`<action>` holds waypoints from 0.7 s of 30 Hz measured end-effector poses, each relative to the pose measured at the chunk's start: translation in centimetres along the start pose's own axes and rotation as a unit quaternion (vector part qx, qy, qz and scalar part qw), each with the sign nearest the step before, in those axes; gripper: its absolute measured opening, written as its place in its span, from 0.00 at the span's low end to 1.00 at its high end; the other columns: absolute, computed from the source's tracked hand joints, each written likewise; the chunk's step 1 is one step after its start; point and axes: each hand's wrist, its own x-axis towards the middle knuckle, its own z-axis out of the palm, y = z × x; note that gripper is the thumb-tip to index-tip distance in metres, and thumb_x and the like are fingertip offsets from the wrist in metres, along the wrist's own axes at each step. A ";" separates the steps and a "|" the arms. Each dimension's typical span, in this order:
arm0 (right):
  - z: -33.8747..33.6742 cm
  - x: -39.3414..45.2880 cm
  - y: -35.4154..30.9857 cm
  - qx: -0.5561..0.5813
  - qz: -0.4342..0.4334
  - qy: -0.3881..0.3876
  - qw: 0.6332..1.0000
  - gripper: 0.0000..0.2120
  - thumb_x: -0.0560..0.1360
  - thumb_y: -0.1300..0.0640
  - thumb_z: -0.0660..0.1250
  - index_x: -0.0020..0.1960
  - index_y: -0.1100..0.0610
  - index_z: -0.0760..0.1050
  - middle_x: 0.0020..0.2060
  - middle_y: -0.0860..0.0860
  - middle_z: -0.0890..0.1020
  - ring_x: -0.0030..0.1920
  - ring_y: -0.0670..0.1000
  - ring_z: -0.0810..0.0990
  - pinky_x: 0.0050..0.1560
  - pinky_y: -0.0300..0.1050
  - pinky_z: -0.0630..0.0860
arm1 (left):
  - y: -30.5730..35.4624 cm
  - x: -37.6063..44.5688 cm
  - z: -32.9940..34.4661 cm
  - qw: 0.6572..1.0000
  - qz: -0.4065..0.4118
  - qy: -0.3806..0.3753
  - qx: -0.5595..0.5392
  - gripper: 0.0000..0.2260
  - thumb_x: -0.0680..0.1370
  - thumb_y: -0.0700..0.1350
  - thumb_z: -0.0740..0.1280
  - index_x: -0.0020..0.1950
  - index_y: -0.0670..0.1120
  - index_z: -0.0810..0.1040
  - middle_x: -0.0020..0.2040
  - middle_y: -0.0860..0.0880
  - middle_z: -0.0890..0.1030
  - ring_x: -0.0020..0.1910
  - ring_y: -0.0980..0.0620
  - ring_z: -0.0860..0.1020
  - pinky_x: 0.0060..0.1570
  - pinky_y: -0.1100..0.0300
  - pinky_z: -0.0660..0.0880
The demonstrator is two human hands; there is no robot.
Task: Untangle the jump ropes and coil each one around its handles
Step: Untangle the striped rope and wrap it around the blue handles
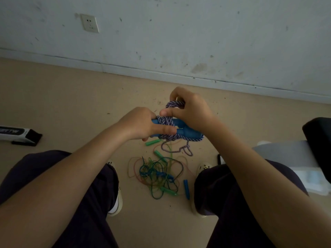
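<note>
— Camera position?

— One view only, head-mounted on the seated person, pitched forward and down over the knees.

— Range?

— Close. The left hand and right hand sit at frame centre; forearms enter from 7 and 5 o'clock.

— Far limit?

— The wall at 12 o'clock, floor beneath it.

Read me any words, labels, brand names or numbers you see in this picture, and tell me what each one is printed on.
Black and white object on the floor at the left edge: bold white letters printed on it, seen upside down and cut off by the frame, too blurred to read reliably.
Wall socket: no readable marking.
Blue handles, purple and white rope and the tangled ropes on the floor: no text visible.
</note>
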 end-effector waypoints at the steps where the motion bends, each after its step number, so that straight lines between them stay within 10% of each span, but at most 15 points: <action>1: -0.1 -0.1 0.0 0.012 0.014 0.003 1.000 0.25 0.65 0.42 0.77 0.47 0.57 0.69 0.32 0.45 0.69 0.30 0.43 0.65 0.31 0.38 0.64 | 0.0 -0.1 0.0 1.000 0.004 0.005 0.006 0.43 0.53 0.78 0.63 0.40 0.38 0.80 0.25 0.49 0.78 0.26 0.52 0.76 0.35 0.55 0.74; 8: 0.7 -0.2 0.7 0.066 0.028 -0.035 0.997 0.21 0.69 0.43 0.74 0.44 0.59 0.72 0.37 0.49 0.76 0.37 0.49 0.76 0.42 0.54 0.78 | 0.2 -0.3 -0.1 0.999 0.015 0.048 0.013 0.42 0.50 0.77 0.67 0.38 0.37 0.80 0.26 0.48 0.75 0.25 0.51 0.73 0.31 0.56 0.67; 15: -0.1 0.0 0.8 0.173 0.060 -0.031 0.983 0.12 0.70 0.51 0.76 0.46 0.57 0.79 0.42 0.49 0.83 0.45 0.46 0.82 0.47 0.44 0.80 | -0.3 0.2 0.0 0.993 -0.008 0.096 -0.064 0.42 0.48 0.76 0.72 0.39 0.40 0.82 0.30 0.47 0.79 0.26 0.53 0.75 0.31 0.55 0.70; 21: -0.4 -0.7 0.4 0.480 0.177 -0.100 0.853 0.13 0.76 0.58 0.69 0.60 0.58 0.75 0.49 0.54 0.83 0.50 0.53 0.82 0.57 0.51 0.79 | -0.3 0.4 -0.9 0.967 -0.030 0.177 -0.181 0.29 0.58 0.68 0.75 0.38 0.42 0.81 0.27 0.49 0.77 0.22 0.59 0.73 0.27 0.66 0.70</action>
